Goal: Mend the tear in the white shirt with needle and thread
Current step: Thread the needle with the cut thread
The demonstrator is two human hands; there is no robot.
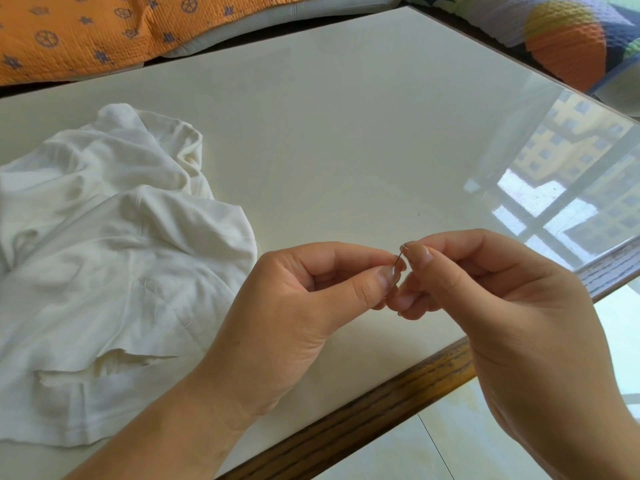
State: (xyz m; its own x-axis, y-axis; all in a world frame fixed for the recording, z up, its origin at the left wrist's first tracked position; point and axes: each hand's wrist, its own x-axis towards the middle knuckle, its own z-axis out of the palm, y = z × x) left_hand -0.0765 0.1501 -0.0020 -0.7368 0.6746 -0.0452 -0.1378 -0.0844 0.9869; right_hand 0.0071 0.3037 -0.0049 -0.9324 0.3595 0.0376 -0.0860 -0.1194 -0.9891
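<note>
The thin dark metal needle (400, 256) is up off the glossy cream surface (346, 133), held above the near edge about midway along it. It stands tilted, its long axis climbing from the left hand (304, 306) towards the right hand (519, 306). The left fingers (381, 277) pinch its lower part tightly between thumb and forefinger, with the other fingers curled into the palm. The right fingers (420, 252) come in from the other side, thumb and forefinger pressed together on the needle's top end. I would guess they are feeding a thread end at the eye, but any thread there is too fine for me to see, so I cannot say whether it has gone through.

The crumpled white cotton shirt (104, 237) lies to the left of both hands, spread along the surface's left edge and touching neither hand. Its tear (114, 363), a ragged gaping slit, sits near the near-left corner and runs roughly along the near edge. The left hand is the nearer one to it. By my reckoning no stitch is in yet, and the coming move must carry the needle leftwards to that slit.

Beyond the far edge lies an orange quilted cover (69, 36) printed with blue shapes. Past the far-right corner sits a many-coloured quilted cushion (561, 39).
</note>
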